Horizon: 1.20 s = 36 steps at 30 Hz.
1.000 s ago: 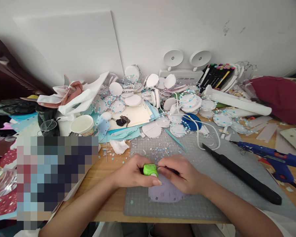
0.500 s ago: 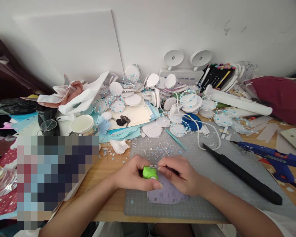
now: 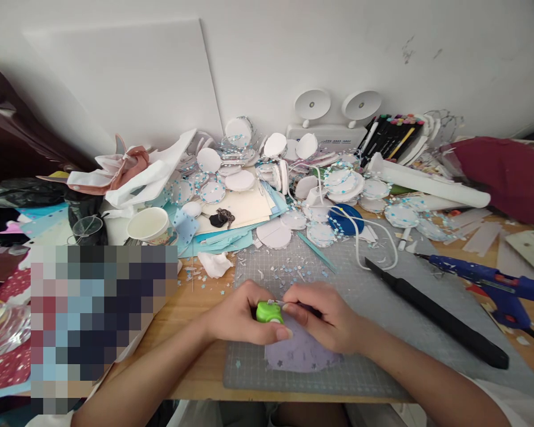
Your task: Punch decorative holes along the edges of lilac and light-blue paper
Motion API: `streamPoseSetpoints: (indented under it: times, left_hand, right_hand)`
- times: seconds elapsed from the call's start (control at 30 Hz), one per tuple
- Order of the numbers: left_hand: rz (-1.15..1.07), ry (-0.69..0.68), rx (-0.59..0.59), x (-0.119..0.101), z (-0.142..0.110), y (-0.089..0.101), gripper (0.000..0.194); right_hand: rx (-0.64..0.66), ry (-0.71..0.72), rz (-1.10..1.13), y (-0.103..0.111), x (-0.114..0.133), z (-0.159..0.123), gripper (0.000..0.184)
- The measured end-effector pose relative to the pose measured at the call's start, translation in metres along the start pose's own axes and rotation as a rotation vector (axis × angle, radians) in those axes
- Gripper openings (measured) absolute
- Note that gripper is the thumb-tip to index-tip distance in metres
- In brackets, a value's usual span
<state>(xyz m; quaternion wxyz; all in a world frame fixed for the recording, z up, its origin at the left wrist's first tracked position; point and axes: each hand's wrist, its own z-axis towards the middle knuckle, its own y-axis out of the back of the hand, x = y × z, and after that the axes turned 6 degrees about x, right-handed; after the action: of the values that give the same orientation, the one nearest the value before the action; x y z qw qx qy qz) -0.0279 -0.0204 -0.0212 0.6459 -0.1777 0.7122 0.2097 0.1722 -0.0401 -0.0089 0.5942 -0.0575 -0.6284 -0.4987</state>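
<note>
My left hand [image 3: 240, 314] is wrapped around a small green craft punch [image 3: 268, 312], thumb along its near side. My right hand [image 3: 323, 317] pinches the edge of a lilac paper piece [image 3: 300, 354] that is fed into the punch. The paper has several small star-shaped holes and lies on a grey cutting mat [image 3: 365, 362]. Both hands rest low over the near middle of the mat.
A long black knife [image 3: 436, 314] lies diagonally on the mat to the right, a blue glue gun [image 3: 493, 284] beyond it. Several white foam discs [image 3: 231, 172], a paper cup [image 3: 150, 225], keys [image 3: 220, 217], markers [image 3: 394, 133] and a maroon cap [image 3: 502, 175] crowd the back.
The lilac paper has slid slightly toward me and to the right under the punch. The punch has tilted a little in my left hand. Both hands stay in place.
</note>
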Motion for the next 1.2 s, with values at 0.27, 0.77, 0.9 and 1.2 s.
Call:
streamPoseSetpoints:
  times: [0.27, 0.77, 0.9, 1.2]
  left_hand:
    - [0.029, 0.001, 0.015, -0.0021, -0.0004, -0.0014, 0.04]
    - [0.085, -0.046, 0.01, -0.0024, 0.0007, -0.0031, 0.04]
    - [0.075, -0.064, 0.001, 0.0002, 0.0023, -0.0042, 0.038]
    - [-0.009, 0.019, -0.044, -0.0027, 0.005, -0.0035, 0.036]
  right_hand:
    - [0.022, -0.017, 0.051, -0.0024, 0.0, 0.0006, 0.022]
    - [0.015, 0.087, 0.034, 0.0032, 0.0013, 0.0035, 0.025]
    - [0.042, 0.176, -0.032, 0.0013, 0.0011, 0.0041, 0.041]
    - [-0.09, 0.194, -0.024, -0.0061, -0.0048, 0.0011, 0.035]
